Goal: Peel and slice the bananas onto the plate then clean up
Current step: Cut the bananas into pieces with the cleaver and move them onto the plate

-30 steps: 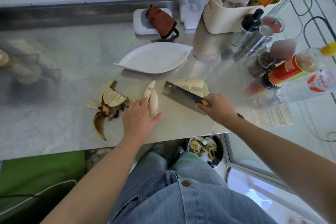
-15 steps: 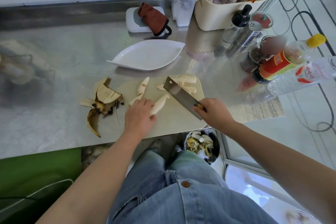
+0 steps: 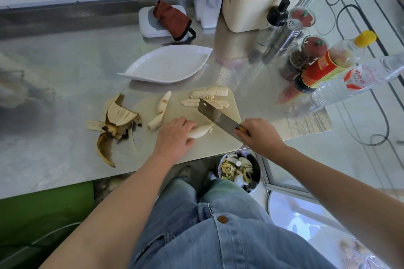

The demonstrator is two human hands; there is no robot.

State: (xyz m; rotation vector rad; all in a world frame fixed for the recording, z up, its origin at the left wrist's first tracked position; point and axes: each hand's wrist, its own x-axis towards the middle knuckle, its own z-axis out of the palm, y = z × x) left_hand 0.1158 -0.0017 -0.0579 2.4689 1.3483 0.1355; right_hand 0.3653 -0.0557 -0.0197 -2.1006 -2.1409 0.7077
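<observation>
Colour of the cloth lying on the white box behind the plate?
Rust-brown cloth with a black edge loop; only the head view shows it.

This is a kitchen set up for food preparation. A stainless-steel counter [image 3: 54,94] carries a cutting board [image 3: 218,145] with a banana piece [image 3: 202,131] on it and a cleaver [image 3: 218,119] over it. A leaf-shaped plate [image 3: 168,65] lies at 11 o'clock. A steel shaker [image 3: 284,39], a spice jar [image 3: 306,54] and a sauce bottle [image 3: 328,65] crowd together at 2 o'clock. A waste bin [image 3: 239,170] of peelings sits below the counter edge at 5 o'clock.
</observation>
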